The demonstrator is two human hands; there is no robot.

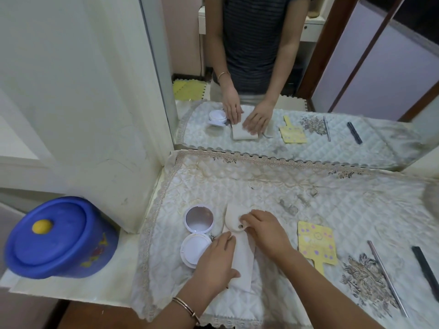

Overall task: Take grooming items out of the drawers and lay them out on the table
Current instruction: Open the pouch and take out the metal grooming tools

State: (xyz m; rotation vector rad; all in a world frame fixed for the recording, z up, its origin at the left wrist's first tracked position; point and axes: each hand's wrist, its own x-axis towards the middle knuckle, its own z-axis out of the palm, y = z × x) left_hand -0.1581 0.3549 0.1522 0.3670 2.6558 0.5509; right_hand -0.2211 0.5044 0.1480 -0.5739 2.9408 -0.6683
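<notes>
A cream pouch (242,255) with a rounded snap flap lies on the quilted table cover (261,186). My left hand (217,262) rests flat on its lower left part, fingers straight. At the flap's snap, the curled fingers of my right hand (264,230) pinch its edge. An open white compact (198,233) with a round mirror sits just left of the pouch. To the right lie a yellow hand mirror (316,243), a thin metal stick (386,276) and a black comb (426,267).
A blue tub (59,238) with a yellow knob on its lid stands on the ledge at the left. A wall mirror (308,67) behind the table reflects the person and the laid-out items. A white wall corner rises at the left rear.
</notes>
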